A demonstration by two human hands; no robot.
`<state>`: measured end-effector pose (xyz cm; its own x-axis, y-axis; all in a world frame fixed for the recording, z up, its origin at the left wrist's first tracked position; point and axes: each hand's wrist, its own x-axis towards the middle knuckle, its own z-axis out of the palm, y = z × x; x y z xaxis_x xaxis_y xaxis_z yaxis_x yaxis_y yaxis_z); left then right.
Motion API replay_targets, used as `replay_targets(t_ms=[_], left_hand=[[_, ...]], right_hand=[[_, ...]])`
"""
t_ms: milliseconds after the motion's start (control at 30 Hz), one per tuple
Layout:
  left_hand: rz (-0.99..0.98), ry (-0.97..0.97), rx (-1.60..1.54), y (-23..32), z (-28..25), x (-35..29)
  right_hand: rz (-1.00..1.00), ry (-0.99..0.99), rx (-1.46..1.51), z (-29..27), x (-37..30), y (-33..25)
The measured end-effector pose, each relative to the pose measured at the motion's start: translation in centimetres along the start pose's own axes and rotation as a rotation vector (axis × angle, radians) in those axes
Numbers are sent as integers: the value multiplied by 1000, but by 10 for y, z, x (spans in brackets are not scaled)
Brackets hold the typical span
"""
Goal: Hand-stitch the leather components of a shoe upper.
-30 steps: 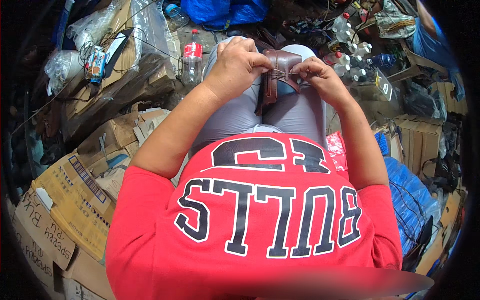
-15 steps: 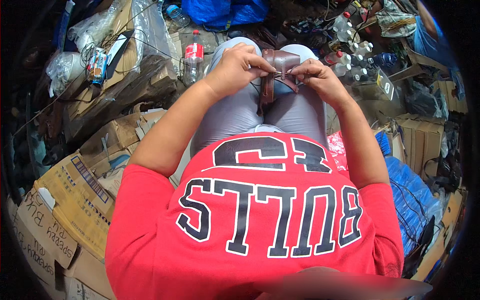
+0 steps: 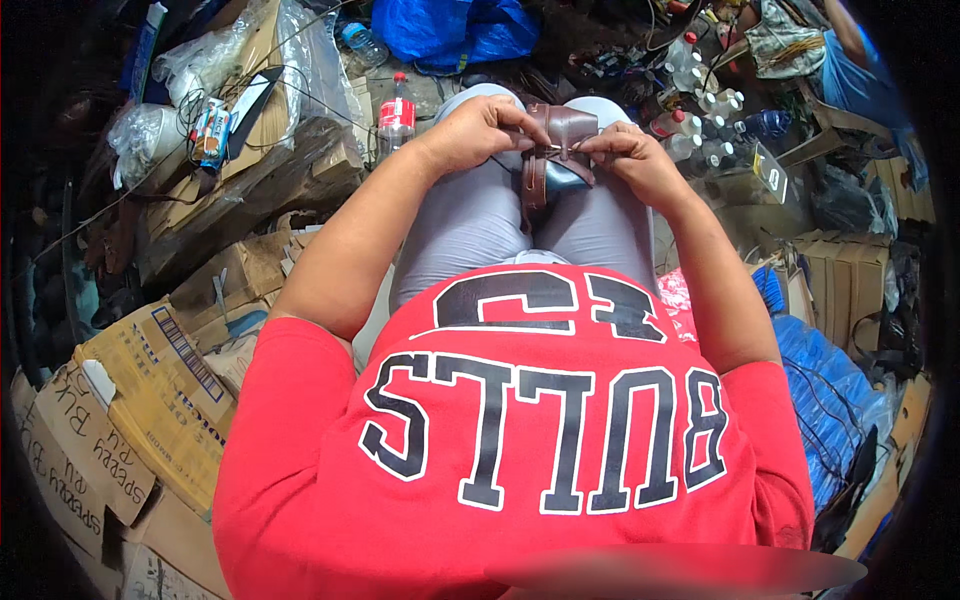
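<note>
A brown leather shoe upper (image 3: pixel 568 122) with a dark inner part lies across my grey-trousered thighs. A thin lace (image 3: pixel 562 152) runs across it between my two hands. On its left side, my left hand (image 3: pixel 488 130) is closed, thumb and forefinger pinching one end of the lace. My right hand (image 3: pixel 630 155) pinches the other end at the right edge of the shoe upper. Fingers cover part of both lace ends.
A cola bottle (image 3: pixel 397 118) stands by my left knee; several small bottles (image 3: pixel 690 130) crowd beyond my right. Flattened cardboard (image 3: pixel 150 390) lies at left. A blue plastic bag (image 3: pixel 455 35) sits ahead, and blue plastic sheeting (image 3: pixel 820 400) at right.
The shoe upper has tilted a little and shows more of its dark inner part. Both hands have shifted slightly and still pinch the lace. The whole view has moved a little.
</note>
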<state>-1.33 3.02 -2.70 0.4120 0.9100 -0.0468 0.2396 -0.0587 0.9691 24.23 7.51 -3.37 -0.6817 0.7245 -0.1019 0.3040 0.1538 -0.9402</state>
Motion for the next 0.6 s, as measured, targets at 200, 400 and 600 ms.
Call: replay_targets(t_ms=[200, 400, 600], left_hand=[[-54, -68, -226, -8, -2, 13], [64, 7, 215, 10, -6, 1], [-70, 8, -19, 1, -12, 5]], right_hand=[[-35, 38, 24, 6, 7, 5], [64, 65, 71, 1, -7, -1], [-89, 161, -134, 12, 2, 13]])
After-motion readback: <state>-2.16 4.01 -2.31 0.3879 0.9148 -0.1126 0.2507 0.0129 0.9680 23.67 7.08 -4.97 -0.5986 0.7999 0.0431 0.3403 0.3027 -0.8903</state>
